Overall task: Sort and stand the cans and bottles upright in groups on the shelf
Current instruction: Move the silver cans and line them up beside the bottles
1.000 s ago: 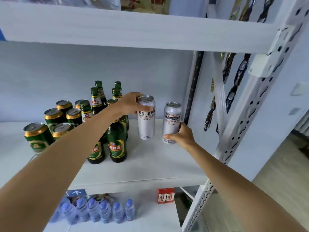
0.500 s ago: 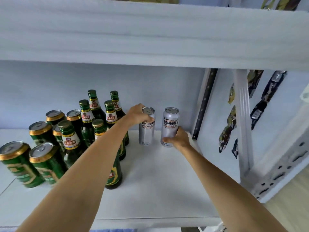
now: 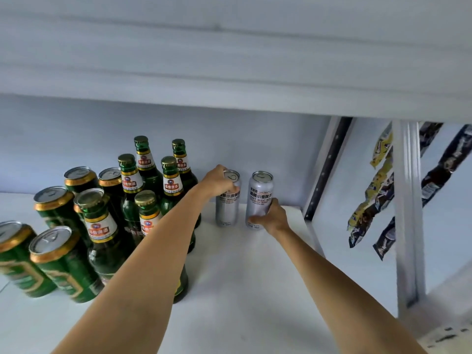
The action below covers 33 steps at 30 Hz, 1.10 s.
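Two silver cans are standing upright, side by side with a narrow gap, near the back right of the shelf (image 3: 255, 290). The left hand (image 3: 217, 181) is curling its fingers over the top rim of the left silver can (image 3: 227, 208), while the right hand (image 3: 272, 218) is wrapping its fingers around the lower body of the right silver can (image 3: 259, 192). Just left of the left arm, green bottles (image 3: 143, 175) are crowding close together, and green cans (image 3: 55, 208) are standing beyond them. Snack packets (image 3: 378, 190) are hanging past the shelf's right post (image 3: 406, 200). Both silver cans are pointing their pull-tab tops upward.
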Available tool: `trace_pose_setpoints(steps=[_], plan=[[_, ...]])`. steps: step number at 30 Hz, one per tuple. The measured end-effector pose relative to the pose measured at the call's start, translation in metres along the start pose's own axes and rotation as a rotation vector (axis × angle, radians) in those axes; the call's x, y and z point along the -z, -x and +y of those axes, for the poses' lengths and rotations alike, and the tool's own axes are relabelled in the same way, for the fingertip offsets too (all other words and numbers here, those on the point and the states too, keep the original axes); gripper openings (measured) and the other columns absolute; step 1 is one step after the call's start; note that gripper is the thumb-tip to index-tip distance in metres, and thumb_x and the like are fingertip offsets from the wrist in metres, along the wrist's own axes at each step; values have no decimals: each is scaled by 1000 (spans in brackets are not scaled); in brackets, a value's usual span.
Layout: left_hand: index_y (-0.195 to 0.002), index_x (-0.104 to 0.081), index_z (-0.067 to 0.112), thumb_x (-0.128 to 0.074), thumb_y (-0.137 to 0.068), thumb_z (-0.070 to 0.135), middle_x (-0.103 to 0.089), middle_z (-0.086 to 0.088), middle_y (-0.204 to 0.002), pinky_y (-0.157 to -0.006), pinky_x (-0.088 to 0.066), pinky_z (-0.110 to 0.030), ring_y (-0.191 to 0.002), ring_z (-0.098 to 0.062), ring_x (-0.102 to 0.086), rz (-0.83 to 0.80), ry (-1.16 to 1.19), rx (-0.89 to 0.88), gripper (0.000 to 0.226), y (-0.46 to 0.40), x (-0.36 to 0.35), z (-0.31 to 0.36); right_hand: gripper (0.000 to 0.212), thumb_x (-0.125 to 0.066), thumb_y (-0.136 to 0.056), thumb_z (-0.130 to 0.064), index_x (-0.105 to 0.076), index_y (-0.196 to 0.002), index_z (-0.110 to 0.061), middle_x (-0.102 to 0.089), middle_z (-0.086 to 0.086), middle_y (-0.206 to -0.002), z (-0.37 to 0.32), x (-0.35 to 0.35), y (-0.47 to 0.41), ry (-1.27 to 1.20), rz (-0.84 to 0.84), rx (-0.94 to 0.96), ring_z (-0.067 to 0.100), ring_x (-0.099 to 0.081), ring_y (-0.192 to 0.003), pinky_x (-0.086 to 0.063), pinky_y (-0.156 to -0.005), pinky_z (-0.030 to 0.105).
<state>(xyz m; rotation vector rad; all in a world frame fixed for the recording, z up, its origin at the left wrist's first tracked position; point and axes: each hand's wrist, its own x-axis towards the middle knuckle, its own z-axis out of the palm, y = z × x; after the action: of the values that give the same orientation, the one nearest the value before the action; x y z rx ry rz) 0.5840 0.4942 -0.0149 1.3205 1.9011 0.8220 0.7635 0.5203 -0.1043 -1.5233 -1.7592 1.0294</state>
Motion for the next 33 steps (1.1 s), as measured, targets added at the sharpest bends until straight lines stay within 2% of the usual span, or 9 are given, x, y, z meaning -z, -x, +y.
trace_pose_setpoints(steps=[5,10,14,17,20,23,26,29,33], plan=[[-134,-37,7,-69,-79,3,-54,-12,-122,-87,-43,-34,-104,-22,-50,-56,81,47,63,-6,2,0,63,-87,-59,-14,-44,-105,-13,-60,6,-109,2,-7,-3,-10,-10,9,23,-57,-96,-48,-79,33],[-138,-32,7,-67,-80,1,-51,-15,-128,-86,-42,-35,-110,-25,-48,-94,102,90,68,-8,2,1,68,-86,-63,-13,-45,-117,-5,-61,12,-119,-1,-7,-3,-13,-42,-9,29,-58,-107,-48,-84,35],[-145,-26,9,-68,-79,9,-41,-15,-141,-99,-42,-40,-128,-32,-43,-87,-13,97,78,-6,4,3,78,-86,-64,-10,-40,-127,-6,-57,11,-127,-4,-1,3,-24,-95,-45,29,-55,-116,-44,-82,29],[-148,-22,10,-70,-77,20,-29,-16,-148,-102,-41,-40,-134,-35,-36,-61,-81,69,86,0,5,10,97,-88,-62,-11,-32,-142,-6,-46,10,-142,-11,11,9,-28,-90,-28,27,-45,-131,-41,-93,30],[-148,-24,9,-68,-78,29,-28,-17,-148,-105,-40,-47,-134,-36,-34,21,-250,-25,85,13,8,23,108,-85,-69,-21,-17,-151,-9,-26,12,-156,-22,30,17,87,-71,11,29,-30,-142,-31,-108,37],[-145,-33,6,-59,-85,32,-33,-17,-144,-104,-40,-46,-130,-34,-38,110,-538,-170,70,37,13,40,95,-77,-78,-34,-21,-150,-8,-26,14,-155,-32,50,31,284,-13,73,30,-29,-142,-29,-113,39],[-129,-50,2,-47,-92,30,-46,-18,-131,-96,-45,-44,-116,-34,-50,158,-805,-337,46,70,14,49,75,-64,-87,-43,-34,-144,-6,-36,14,-149,-41,65,50,497,5,150,31,-34,-139,-32,-111,44],[-110,-59,3,-42,-94,27,-56,-15,-115,-88,-48,-42,-103,-32,-57,147,-863,-451,34,108,7,47,66,-53,-92,-48,-40,-141,-6,-41,14,-146,-52,76,72,672,-17,205,31,-37,-136,-34,-109,45],[-109,-58,10,-38,-95,29,-56,-11,-117,-84,-48,-40,-104,-30,-56,105,-838,-454,31,147,-4,35,64,-50,-92,-48,-40,-142,-9,-42,13,-146,-63,84,104,777,-52,241,30,-38,-136,-35,-108,45]])
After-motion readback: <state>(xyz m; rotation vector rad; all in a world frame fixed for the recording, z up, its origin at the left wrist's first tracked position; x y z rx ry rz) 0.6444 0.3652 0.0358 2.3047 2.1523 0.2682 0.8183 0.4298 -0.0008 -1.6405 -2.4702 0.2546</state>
